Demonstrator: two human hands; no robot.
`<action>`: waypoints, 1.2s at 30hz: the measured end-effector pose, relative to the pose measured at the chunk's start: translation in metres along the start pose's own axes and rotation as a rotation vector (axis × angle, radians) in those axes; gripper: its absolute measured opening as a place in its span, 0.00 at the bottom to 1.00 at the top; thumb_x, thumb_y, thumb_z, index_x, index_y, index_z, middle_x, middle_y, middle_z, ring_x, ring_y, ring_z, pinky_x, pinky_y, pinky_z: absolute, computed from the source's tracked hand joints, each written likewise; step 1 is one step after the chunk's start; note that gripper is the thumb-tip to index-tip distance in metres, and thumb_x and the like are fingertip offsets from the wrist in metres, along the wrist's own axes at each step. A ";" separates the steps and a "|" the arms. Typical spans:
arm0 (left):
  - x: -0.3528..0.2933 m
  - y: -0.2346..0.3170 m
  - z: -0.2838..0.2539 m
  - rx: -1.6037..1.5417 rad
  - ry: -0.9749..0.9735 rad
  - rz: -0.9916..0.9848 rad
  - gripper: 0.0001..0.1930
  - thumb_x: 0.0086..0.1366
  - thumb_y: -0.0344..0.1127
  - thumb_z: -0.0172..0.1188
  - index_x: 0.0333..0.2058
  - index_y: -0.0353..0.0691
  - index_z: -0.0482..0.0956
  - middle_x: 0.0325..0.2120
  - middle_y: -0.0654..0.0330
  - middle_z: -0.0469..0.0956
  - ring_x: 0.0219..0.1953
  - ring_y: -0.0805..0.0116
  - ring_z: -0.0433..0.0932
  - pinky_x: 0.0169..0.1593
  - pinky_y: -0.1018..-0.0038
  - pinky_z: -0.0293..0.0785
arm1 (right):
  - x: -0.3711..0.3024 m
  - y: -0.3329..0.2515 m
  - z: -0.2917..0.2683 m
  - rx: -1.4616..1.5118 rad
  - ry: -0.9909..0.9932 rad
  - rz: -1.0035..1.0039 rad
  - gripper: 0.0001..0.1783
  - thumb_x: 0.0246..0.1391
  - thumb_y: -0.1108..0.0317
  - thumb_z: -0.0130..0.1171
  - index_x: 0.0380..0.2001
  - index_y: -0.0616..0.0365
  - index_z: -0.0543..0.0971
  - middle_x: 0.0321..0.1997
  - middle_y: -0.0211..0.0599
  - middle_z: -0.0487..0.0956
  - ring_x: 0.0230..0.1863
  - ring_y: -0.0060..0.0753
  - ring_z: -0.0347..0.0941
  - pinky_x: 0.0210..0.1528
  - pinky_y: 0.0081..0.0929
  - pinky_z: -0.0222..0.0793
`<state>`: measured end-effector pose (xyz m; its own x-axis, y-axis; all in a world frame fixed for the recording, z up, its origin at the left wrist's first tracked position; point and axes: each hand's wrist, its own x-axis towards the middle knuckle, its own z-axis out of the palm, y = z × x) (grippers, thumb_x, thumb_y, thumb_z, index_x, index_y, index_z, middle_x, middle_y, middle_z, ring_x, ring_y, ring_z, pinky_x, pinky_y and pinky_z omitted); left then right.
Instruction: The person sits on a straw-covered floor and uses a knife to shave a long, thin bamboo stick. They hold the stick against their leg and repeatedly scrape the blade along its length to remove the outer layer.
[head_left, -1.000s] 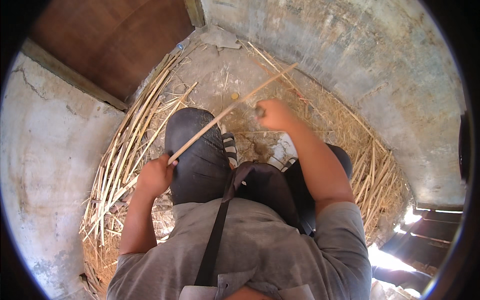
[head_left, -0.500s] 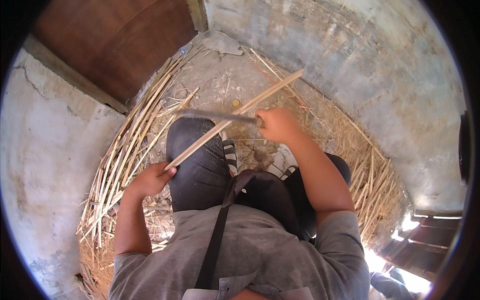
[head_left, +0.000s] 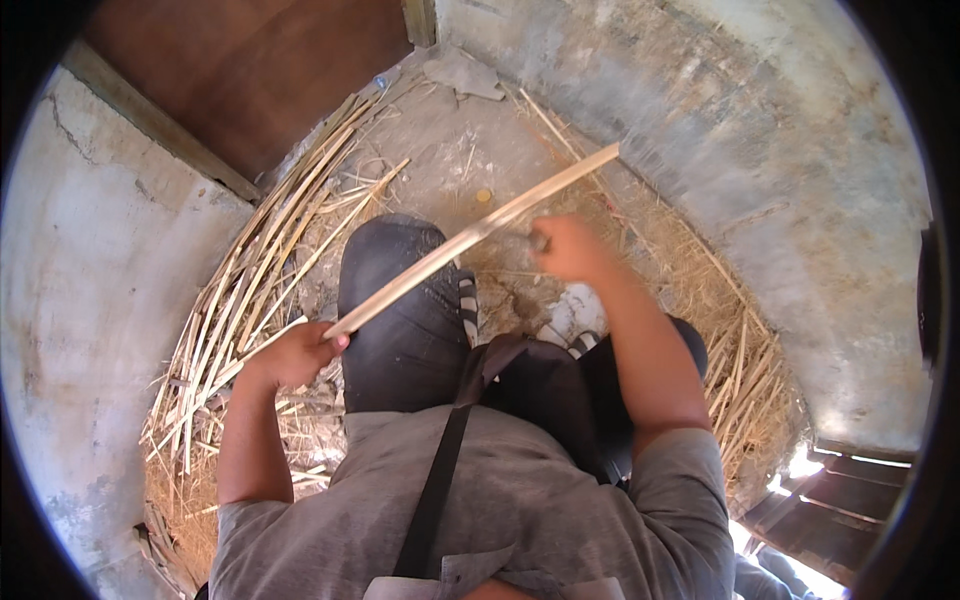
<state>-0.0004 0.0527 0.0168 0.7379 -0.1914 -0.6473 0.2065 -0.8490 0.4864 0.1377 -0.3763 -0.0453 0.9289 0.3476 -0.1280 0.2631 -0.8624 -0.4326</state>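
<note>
My left hand (head_left: pixel 300 357) is closed round the near end of a long, pale split-bamboo strip (head_left: pixel 440 256). The strip slants up and away to the right, passing over my left knee (head_left: pixel 385 290). My right hand (head_left: pixel 575 248) grips the handle of a long knife (head_left: pixel 518 236) beside the strip's right side. Only a short, blurred piece of the blade shows next to the handle. The rest of it is hidden behind the strip or lost in the blur, so I cannot tell whether it touches the bamboo.
Many thin strips (head_left: pixel 255 270) lie piled along the left wall. Shavings and more strips (head_left: pixel 745 365) cover the ground at the right. A brown panel (head_left: pixel 250 80) stands at the far left, and a stained wall (head_left: pixel 720 130) curves along the right. A sandaled foot (head_left: pixel 467 305) rests between my knees.
My right hand has moved slightly right, and the knife blade, which reached left across the strip, is now mostly out of sight. The strip shows a broader pale face; my left hand keeps its hold.
</note>
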 end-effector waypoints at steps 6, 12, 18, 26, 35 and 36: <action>0.004 0.000 -0.009 -0.009 -0.017 0.008 0.28 0.76 0.59 0.52 0.45 0.34 0.79 0.25 0.61 0.75 0.29 0.68 0.72 0.36 0.66 0.70 | 0.002 0.049 0.001 0.189 0.116 0.229 0.22 0.53 0.61 0.67 0.48 0.62 0.82 0.35 0.51 0.85 0.37 0.50 0.83 0.42 0.46 0.77; 0.010 -0.007 -0.008 -0.052 -0.070 -0.041 0.28 0.75 0.62 0.52 0.39 0.37 0.78 0.22 0.64 0.73 0.26 0.70 0.70 0.32 0.69 0.68 | -0.010 -0.013 -0.006 0.014 -0.076 -0.005 0.22 0.50 0.61 0.68 0.48 0.59 0.82 0.40 0.50 0.85 0.42 0.51 0.83 0.46 0.44 0.78; 0.016 -0.018 -0.003 -0.322 -0.105 -0.074 0.26 0.71 0.61 0.60 0.37 0.39 0.77 0.21 0.67 0.70 0.21 0.77 0.65 0.25 0.76 0.62 | 0.003 0.049 -0.006 0.176 0.189 0.288 0.21 0.51 0.62 0.66 0.49 0.54 0.83 0.40 0.50 0.85 0.43 0.52 0.83 0.46 0.46 0.78; 0.018 -0.024 -0.003 -0.450 -0.187 -0.059 0.25 0.73 0.59 0.59 0.38 0.38 0.75 0.18 0.67 0.67 0.18 0.78 0.62 0.23 0.77 0.59 | -0.013 -0.028 -0.006 -0.024 -0.014 -0.098 0.17 0.52 0.61 0.68 0.44 0.55 0.83 0.34 0.51 0.84 0.38 0.57 0.81 0.42 0.49 0.76; -0.001 -0.017 0.026 0.143 0.493 0.143 0.24 0.68 0.56 0.66 0.43 0.37 0.78 0.22 0.54 0.79 0.23 0.57 0.80 0.28 0.63 0.74 | -0.015 0.001 -0.016 0.060 0.096 0.084 0.19 0.52 0.57 0.69 0.44 0.55 0.83 0.33 0.51 0.83 0.40 0.59 0.81 0.44 0.51 0.76; -0.005 -0.014 0.031 0.347 0.639 0.194 0.24 0.67 0.55 0.66 0.44 0.36 0.78 0.23 0.51 0.81 0.23 0.51 0.82 0.29 0.59 0.76 | -0.015 0.001 -0.016 0.052 0.091 0.084 0.19 0.52 0.57 0.69 0.44 0.55 0.83 0.33 0.51 0.83 0.40 0.59 0.81 0.44 0.50 0.76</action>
<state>-0.0270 0.0498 -0.0050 0.9915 -0.1197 -0.0507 -0.1013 -0.9558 0.2759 0.1279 -0.3887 -0.0298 0.9674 0.2384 -0.0854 0.1719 -0.8659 -0.4697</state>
